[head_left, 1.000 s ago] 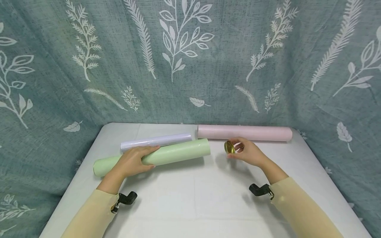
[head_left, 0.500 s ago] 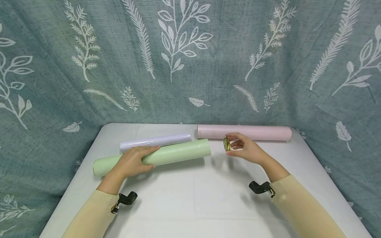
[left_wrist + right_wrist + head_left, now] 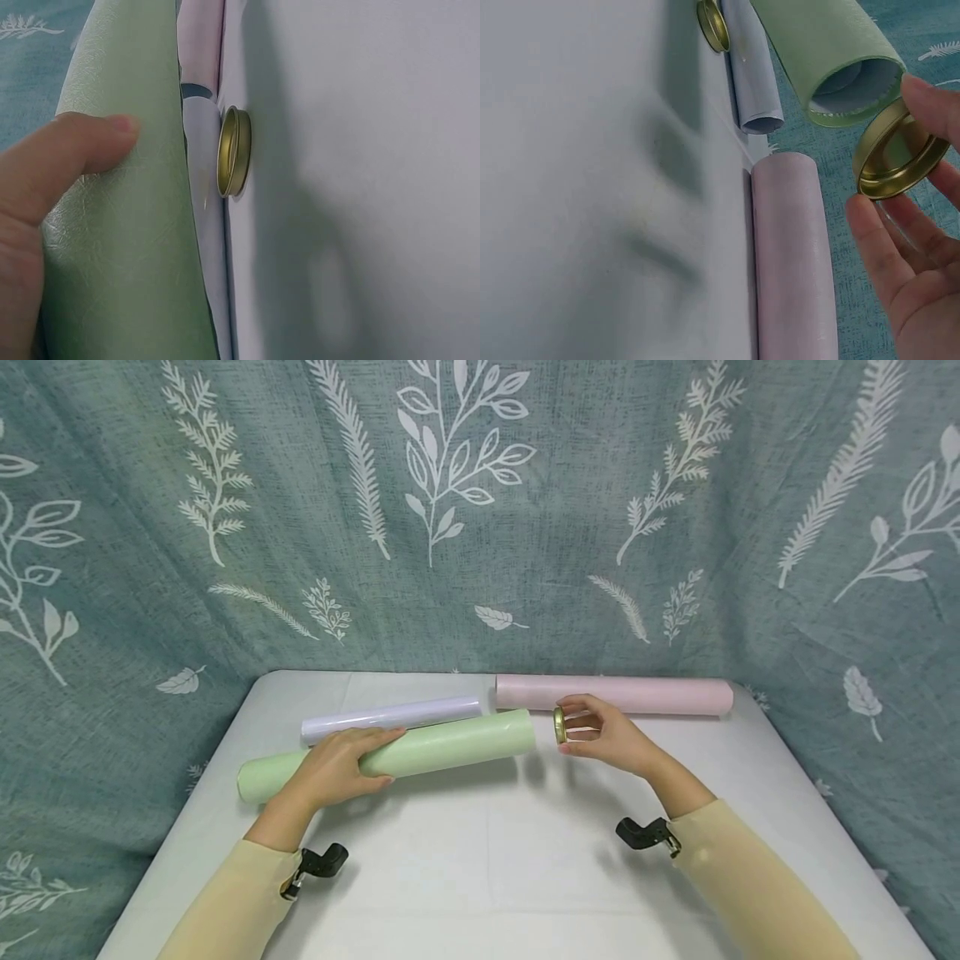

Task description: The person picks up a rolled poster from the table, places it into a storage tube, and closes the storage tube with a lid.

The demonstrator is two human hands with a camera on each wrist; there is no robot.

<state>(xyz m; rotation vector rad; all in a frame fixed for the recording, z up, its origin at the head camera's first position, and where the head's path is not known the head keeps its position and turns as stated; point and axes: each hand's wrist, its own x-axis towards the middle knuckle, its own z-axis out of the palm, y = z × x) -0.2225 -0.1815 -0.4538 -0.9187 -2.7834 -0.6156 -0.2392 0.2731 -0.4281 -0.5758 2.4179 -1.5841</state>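
My left hand [image 3: 333, 768] grips a pale green cardboard tube [image 3: 450, 745] slantwise over the table, its thumb along the near side. The tube's right end is open and hollow in the right wrist view. Just right of that end, my right hand [image 3: 611, 743] pinches a shallow gold metal lid [image 3: 900, 154] by its rim between thumb and fingertips. In the head view a small gap parts lid and tube; the lid stands nearly edge-on. A second gold lid [image 3: 234, 152] rests on the table beside a lavender tube, hidden from the head view.
Behind the green tube lies the thinner lavender tube [image 3: 390, 718]. A pink tube [image 3: 652, 695] lies along the back edge of the white table [image 3: 480, 868], close behind my right hand. A teal leaf-patterned curtain [image 3: 480, 527] hangs behind and at both sides.
My right hand has moved left with the lid, closer to the green tube's open end, and the lid has turned from facing the camera to edge-on. My left hand hardly moves.
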